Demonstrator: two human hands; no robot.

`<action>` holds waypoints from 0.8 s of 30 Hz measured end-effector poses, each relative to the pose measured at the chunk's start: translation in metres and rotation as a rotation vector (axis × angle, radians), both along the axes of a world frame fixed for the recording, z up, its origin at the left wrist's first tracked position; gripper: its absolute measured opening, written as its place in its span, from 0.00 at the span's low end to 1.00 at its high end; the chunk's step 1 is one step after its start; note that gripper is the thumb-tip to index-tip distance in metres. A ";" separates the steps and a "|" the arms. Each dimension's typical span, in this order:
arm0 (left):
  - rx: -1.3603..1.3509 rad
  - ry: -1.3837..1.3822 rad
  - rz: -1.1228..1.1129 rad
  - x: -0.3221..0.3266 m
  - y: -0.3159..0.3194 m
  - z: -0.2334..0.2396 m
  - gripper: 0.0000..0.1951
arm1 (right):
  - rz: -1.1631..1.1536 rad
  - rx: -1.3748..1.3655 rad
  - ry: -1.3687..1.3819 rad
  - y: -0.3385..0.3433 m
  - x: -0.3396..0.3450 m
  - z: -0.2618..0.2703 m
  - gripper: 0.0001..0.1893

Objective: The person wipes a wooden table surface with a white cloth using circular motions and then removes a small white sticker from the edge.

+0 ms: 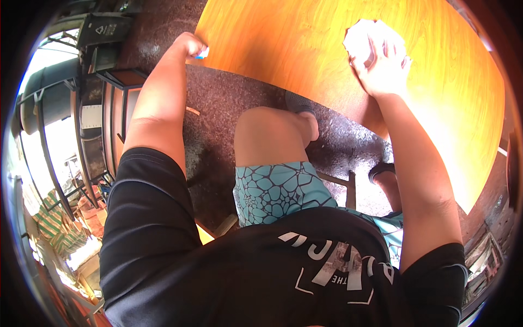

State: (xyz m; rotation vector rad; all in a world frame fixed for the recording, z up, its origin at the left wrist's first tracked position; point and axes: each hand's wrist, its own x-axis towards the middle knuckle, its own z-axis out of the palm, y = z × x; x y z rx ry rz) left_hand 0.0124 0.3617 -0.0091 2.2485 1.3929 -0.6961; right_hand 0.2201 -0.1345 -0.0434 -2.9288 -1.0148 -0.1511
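A wood-grain tabletop [269,49] stretches across the upper part of the head view. My left hand [189,45] is closed in a fist beside the tabletop's left edge, around a small white-and-blue item [203,53]; most of it is hidden, so its kind cannot be told. On the right side of the tabletop, my right hand [384,73] lies palm down on a crumpled white cloth [361,39], with its fingers spread over it and its thumb at the cloth's near edge. Bright glare washes out part of the cloth and the surface around it.
Below the table's curved near edge is a dark, speckled floor [220,90]; my knee and a foot in a dark shoe [300,102] are close to that edge. Dark-framed furniture [124,79] stands at the left. A striped cloth [57,222] lies at the lower left.
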 end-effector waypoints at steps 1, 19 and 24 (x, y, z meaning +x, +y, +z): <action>-0.009 0.000 -0.006 -0.004 0.004 0.002 0.15 | -0.001 -0.011 -0.003 0.002 -0.001 0.000 0.48; 0.360 0.201 -0.265 0.019 -0.051 0.012 0.23 | 0.021 0.120 -0.035 -0.001 0.002 -0.012 0.42; 0.427 0.172 -0.200 0.016 -0.066 0.009 0.24 | 0.011 0.021 -0.019 0.000 0.004 -0.015 0.48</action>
